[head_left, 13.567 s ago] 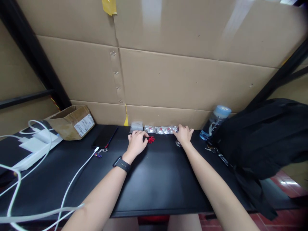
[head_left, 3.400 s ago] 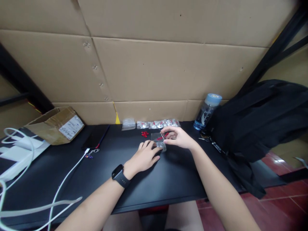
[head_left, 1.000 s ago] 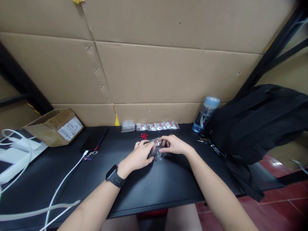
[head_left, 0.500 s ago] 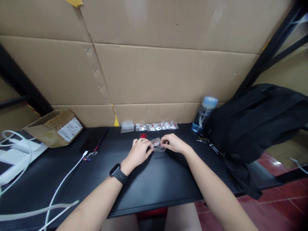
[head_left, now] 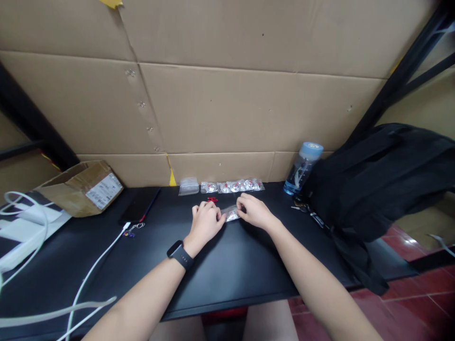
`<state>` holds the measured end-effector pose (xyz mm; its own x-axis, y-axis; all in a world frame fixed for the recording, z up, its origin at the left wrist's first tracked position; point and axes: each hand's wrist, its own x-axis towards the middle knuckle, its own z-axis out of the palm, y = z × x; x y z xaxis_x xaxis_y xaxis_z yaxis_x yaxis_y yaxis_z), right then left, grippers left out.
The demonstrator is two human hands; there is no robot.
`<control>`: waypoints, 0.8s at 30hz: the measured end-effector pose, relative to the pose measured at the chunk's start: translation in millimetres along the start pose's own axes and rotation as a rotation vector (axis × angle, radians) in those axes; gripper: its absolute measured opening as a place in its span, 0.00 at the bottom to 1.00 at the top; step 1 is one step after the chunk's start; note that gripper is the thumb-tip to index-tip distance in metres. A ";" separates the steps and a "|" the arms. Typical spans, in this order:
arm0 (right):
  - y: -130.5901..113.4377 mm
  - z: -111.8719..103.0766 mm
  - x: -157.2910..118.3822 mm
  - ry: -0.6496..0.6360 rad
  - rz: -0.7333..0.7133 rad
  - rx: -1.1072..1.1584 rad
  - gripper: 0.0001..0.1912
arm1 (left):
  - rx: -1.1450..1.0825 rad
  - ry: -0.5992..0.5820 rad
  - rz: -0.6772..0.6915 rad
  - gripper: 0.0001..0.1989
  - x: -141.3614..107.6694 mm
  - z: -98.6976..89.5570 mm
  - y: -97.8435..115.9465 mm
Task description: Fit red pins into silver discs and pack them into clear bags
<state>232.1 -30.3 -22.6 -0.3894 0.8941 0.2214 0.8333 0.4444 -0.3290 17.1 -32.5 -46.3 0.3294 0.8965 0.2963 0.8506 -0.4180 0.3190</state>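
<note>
Between my two hands is a small clear plastic bag (head_left: 232,214) with something shiny and silvery inside. My left hand (head_left: 207,219) pinches its left end, fingers closed. At the other end, my right hand (head_left: 255,210) grips the plastic with thumb and fingertips. Just behind my left hand lie a few red pieces (head_left: 212,199), partly covered by the fingers. Farther back stands a row of similar bags (head_left: 235,186), each showing a round silvery item with a red spot. To their left is a stack of clear bags (head_left: 188,186).
A blue-capped water bottle (head_left: 303,168) and black backpack (head_left: 384,180) are on the right. At left are an open cardboard box (head_left: 85,189), a phone (head_left: 139,207) with a white cable (head_left: 95,265), and white items (head_left: 31,222). A cardboard wall (head_left: 220,113) closes the back.
The bag between my hands has turned, so the silvery round item with the red spot now shows as a crinkled shiny surface nearer me. My right hand has risen slightly.
</note>
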 end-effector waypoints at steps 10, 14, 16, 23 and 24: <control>3.7 6.8 -1.5 -0.112 -0.146 0.095 0.17 | -0.135 -0.102 0.201 0.12 -4.1 -3.0 2.7; 9.4 2.9 -0.2 -0.122 -0.114 0.314 0.19 | -0.192 -0.063 0.098 0.17 -1.1 1.8 -3.1; 11.4 2.5 0.8 -0.123 -0.071 0.386 0.18 | -0.226 -0.060 0.028 0.16 1.1 2.6 -6.5; 22.0 17.5 5.2 -0.090 0.026 0.553 0.20 | -0.303 -0.115 -0.051 0.20 6.3 0.9 -15.1; 23.1 19.3 5.8 -0.077 0.029 0.579 0.21 | -0.308 -0.112 -0.058 0.20 6.7 0.8 -15.7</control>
<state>241.5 -13.8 -46.6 -0.4153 0.8981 0.1446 0.5021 0.3589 -0.7868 6.3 -19.9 -50.1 0.3419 0.9234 0.1745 0.7110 -0.3756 0.5945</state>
